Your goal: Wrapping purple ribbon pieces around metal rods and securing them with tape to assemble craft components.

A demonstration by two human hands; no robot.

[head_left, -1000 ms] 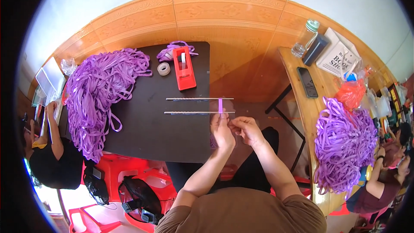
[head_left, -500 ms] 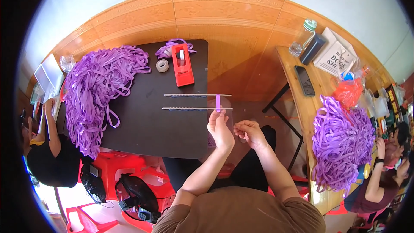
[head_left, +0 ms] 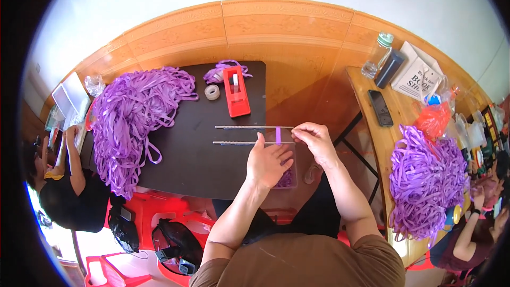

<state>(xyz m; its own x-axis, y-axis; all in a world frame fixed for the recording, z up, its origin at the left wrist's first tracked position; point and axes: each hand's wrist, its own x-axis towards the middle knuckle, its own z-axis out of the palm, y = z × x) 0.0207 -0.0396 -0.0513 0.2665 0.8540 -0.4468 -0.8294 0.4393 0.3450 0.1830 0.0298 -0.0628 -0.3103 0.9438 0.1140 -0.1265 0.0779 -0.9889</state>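
Note:
Two thin metal rods lie side by side, the far rod (head_left: pixel 241 127) and the near rod (head_left: pixel 239 143), reaching past the right edge of the dark table (head_left: pixel 186 165). A short purple ribbon band (head_left: pixel 278 135) spans both rods near their right ends. My left hand (head_left: pixel 267 163) is open just below the near rod, fingers spread and holding nothing. At the rods' right tips, my right hand (head_left: pixel 317 142) pinches thumb and fingers together; what sits between them is too small to make out. Below my hands, a clear container (head_left: pixel 294 182) holds purple pieces.
A large purple ribbon heap (head_left: pixel 133 111) covers the table's left. Behind the rods are a red tape dispenser (head_left: pixel 237 95) and a tape roll (head_left: pixel 212 92). The wooden table (head_left: pixel 366 127) at right bears another ribbon heap (head_left: pixel 427 180), a phone (head_left: pixel 380 108) and a bottle (head_left: pixel 377 56). People sit on both sides.
My left hand has let go of the ribbon band and opened, dropping slightly toward me. The right hand has moved away from me to the rods' right ends. The whole view has shifted a little.

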